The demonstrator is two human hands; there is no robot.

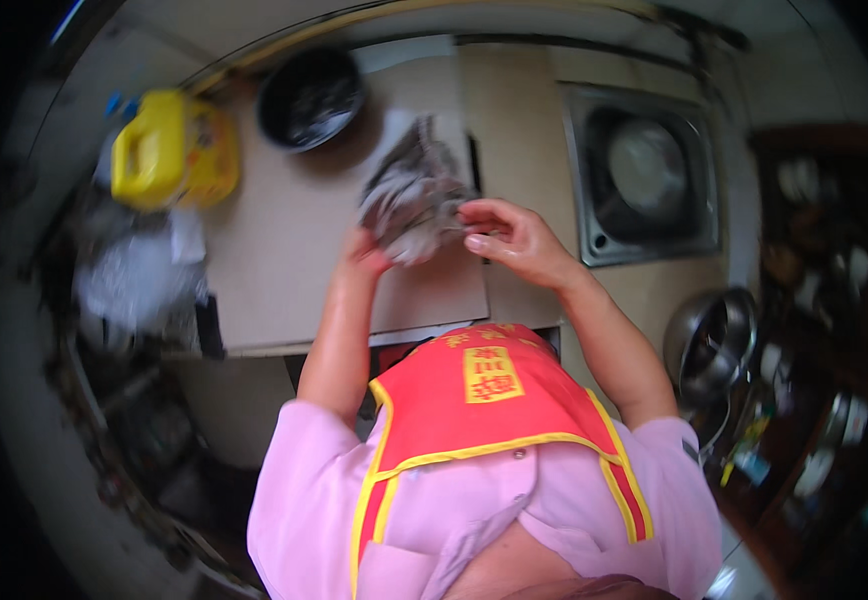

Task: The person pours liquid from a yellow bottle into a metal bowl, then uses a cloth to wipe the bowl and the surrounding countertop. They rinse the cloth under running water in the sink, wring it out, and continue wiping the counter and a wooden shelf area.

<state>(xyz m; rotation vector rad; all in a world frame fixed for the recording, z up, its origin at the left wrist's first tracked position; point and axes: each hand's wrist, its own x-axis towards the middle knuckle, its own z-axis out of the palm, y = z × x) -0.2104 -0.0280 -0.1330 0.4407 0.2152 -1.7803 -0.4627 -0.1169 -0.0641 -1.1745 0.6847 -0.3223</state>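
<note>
A crumpled grey-brown cloth (415,195), blurred by motion, hangs between my hands above the light countertop. My left hand (366,251) grips its lower left edge, most of the fingers hidden behind the fabric. At its right edge is my right hand (505,236), with thumb and fingertips at the cloth; whether they pinch it is not clear. A dark round basin (263,112) with something shiny and wet-looking inside stands on the counter beyond my left hand.
At the left stand a yellow plastic jug (150,161) and a clear plastic bag (137,281). On the right, a steel sink (580,172) holds a pale round bowl or lid (644,165). A metal pan (678,337) lies nearer me, beside dark shelves with dishes.
</note>
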